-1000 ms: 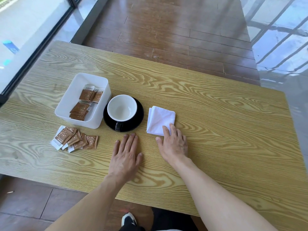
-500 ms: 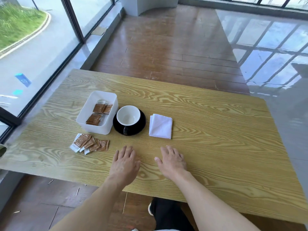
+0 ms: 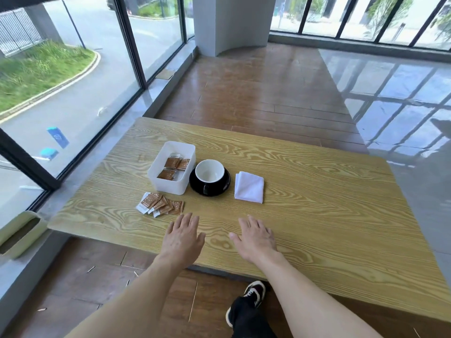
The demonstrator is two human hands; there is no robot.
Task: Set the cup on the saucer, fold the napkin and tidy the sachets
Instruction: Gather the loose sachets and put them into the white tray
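Note:
A black cup with a white inside (image 3: 209, 172) stands on a black saucer (image 3: 224, 185) in the middle of the wooden table (image 3: 317, 203). To its right lies a folded white napkin (image 3: 249, 191). On its left a white bin (image 3: 170, 167) holds a few brown sachets (image 3: 173, 165). Several more brown sachets (image 3: 161, 206) lie in a loose pile in front of the bin. My left hand (image 3: 181, 237) and my right hand (image 3: 256, 236) rest flat and open near the table's front edge, touching nothing else.
Floor-to-ceiling windows run along the left side and the far wall. A pale green bin (image 3: 19, 231) stands on the floor at the left. My foot in a black shoe (image 3: 253, 292) shows under the table's front edge. Wooden floor lies beyond the table.
My right hand has let go of the napkin, and both hands have drawn back toward the table's front edge. The view has lifted and pulled away from the table.

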